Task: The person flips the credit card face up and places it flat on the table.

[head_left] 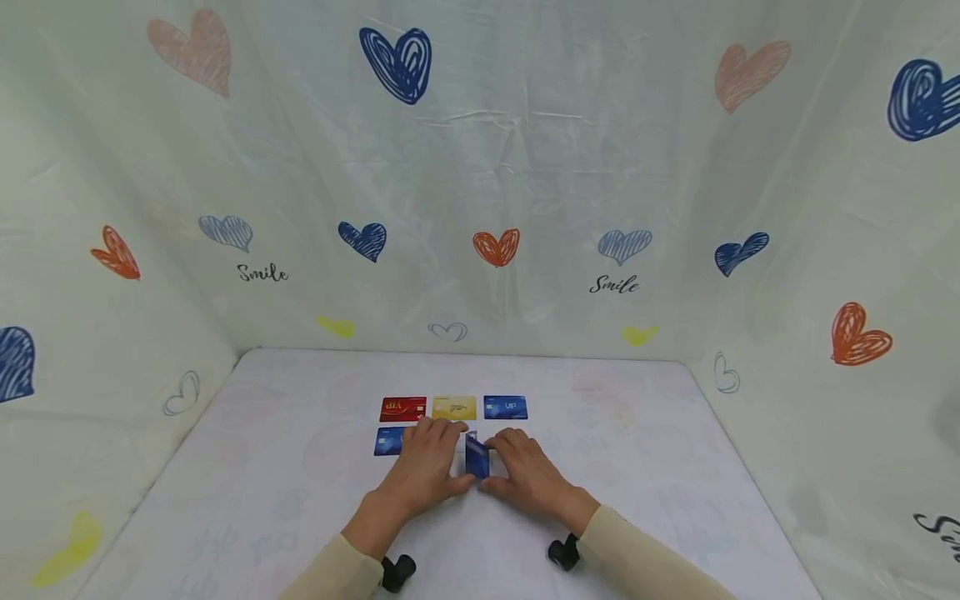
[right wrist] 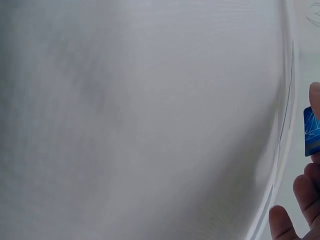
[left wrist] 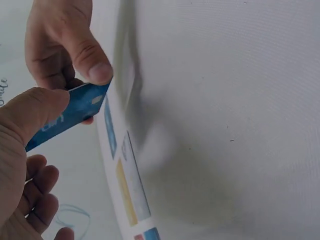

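Note:
A blue card [head_left: 477,458] is held up on edge, tilted, between my two hands in the head view. My left hand [head_left: 426,468] pinches it from the left; in the left wrist view the left thumb [left wrist: 42,107] lies across the card's printed face. From the other side my right hand [head_left: 531,477] pinches it, its thumb [left wrist: 95,65] on the corner near a chip. The right wrist view catches only the blue card's end [right wrist: 312,132] and some right fingers [right wrist: 305,192] at the edge.
Behind the hands a red VIP card [head_left: 402,409], a gold card [head_left: 454,407] and a blue VIP card [head_left: 506,407] lie in a row on the white table [head_left: 615,467]. Another blue card [head_left: 388,442] is partly covered by my left hand. A heart-print curtain [head_left: 517,167] encloses the table.

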Demonstrator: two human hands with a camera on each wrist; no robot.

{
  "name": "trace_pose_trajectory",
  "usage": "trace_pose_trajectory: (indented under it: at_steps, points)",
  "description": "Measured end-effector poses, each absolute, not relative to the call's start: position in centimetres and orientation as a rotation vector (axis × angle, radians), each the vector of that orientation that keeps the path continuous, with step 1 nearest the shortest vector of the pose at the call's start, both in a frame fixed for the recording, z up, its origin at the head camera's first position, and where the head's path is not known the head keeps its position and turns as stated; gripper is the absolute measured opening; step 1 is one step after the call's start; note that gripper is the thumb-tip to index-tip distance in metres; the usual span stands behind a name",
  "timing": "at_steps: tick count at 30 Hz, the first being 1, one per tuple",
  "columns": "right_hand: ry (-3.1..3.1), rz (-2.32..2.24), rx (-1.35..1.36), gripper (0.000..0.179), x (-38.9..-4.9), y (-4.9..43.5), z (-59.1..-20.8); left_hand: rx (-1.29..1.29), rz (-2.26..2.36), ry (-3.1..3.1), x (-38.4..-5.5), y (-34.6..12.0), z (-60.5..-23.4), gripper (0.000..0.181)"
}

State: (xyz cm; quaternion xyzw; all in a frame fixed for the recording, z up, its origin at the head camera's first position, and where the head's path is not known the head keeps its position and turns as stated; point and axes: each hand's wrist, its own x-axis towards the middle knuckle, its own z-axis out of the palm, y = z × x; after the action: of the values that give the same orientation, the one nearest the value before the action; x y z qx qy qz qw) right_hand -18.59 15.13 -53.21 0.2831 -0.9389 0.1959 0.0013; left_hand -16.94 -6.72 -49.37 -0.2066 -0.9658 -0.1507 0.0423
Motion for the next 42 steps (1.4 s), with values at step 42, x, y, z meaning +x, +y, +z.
trace_pose_trajectory:
  at_steps: [42]
  points:
    - [-2.634, 0.187, 0.998, 0.063, -18.3, 16.1, -52.0, -0.592, -0.317, -2.966, -17.1, -5.6, -51.6, 0.071]
